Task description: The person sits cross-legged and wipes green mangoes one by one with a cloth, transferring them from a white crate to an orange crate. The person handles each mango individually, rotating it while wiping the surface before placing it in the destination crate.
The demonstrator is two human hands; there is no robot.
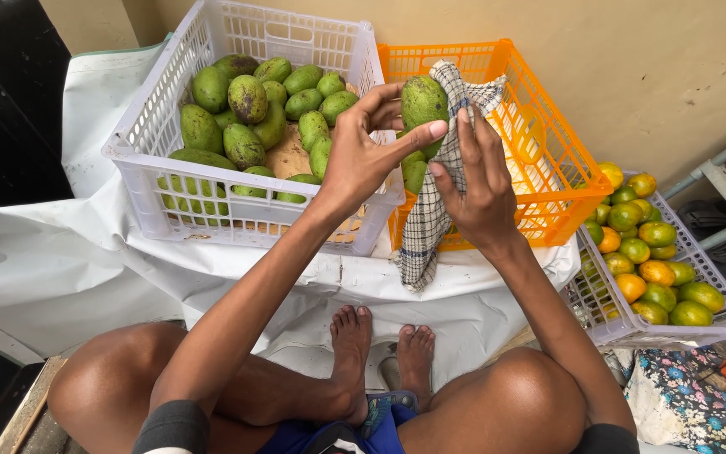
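My left hand (363,151) grips a green mango (422,101) with thumb and fingers, held up above the gap between two crates. My right hand (476,181) presses a checked grey-and-white cloth (426,227) against the mango's right side; the cloth drapes over the fruit's top and hangs down below my hands. Behind my left hand stands a white plastic crate (140,143) with several green mangoes (245,101) in it. An orange plastic crate (556,168) sits behind my right hand, with a few green mangoes showing at its left side.
A low lilac crate (623,324) of green and orange citrus fruit (649,269) stands at the right. The crates rest on a white sheet (69,269). My bare knees and feet are below. A patterned cloth (691,395) lies at bottom right; a wall is behind.
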